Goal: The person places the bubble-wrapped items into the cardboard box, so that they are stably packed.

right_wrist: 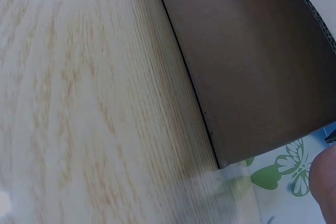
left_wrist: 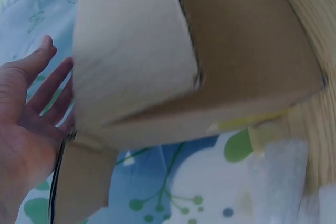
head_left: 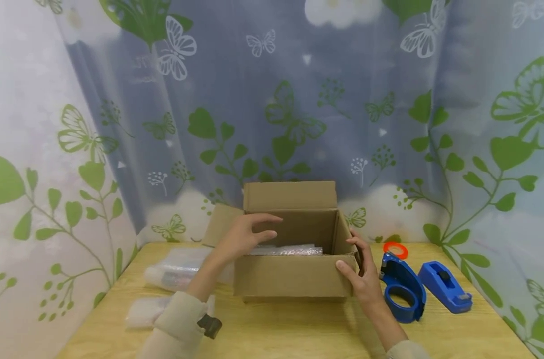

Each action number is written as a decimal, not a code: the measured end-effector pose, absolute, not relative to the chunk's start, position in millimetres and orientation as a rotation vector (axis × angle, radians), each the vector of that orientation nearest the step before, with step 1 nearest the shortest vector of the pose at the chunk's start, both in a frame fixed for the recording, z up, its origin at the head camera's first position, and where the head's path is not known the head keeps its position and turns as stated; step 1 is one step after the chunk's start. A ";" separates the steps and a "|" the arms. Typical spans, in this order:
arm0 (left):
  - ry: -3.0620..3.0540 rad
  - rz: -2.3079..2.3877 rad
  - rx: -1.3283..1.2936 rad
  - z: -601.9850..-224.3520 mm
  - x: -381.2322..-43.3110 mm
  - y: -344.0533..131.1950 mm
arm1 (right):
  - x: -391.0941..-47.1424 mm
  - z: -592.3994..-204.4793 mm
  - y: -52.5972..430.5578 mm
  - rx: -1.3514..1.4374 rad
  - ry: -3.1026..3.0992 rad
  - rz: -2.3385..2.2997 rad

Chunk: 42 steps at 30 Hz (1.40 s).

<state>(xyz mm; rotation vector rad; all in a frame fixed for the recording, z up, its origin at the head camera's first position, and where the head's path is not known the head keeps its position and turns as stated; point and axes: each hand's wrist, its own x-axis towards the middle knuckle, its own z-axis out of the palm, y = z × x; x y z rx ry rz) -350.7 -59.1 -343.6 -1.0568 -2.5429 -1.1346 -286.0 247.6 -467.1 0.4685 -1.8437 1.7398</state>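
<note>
A cardboard box stands on the table with its back flap up and its left flap spread outward. Bubble wrap shows inside, over the front edge. My left hand hovers over the box's left side, thumb and fingers apart and holding nothing. In the left wrist view, that hand is beside a raised flap. My right hand grips the box's front right corner, thumb on the front and fingers along the right side. The right wrist view shows the box's outer face.
Left of the box lie a bubble-wrapped item and a smaller wrapped bundle. To the right are a blue handheld tape cutter, a blue desktop tape dispenser and an orange tape roll. A patterned curtain hangs behind the table.
</note>
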 end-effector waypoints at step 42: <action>-2.664 -1.016 -0.942 -382.3 -308.1 -268.9 | -286.9 -470.3 248.9 0.483 -1.843 1.757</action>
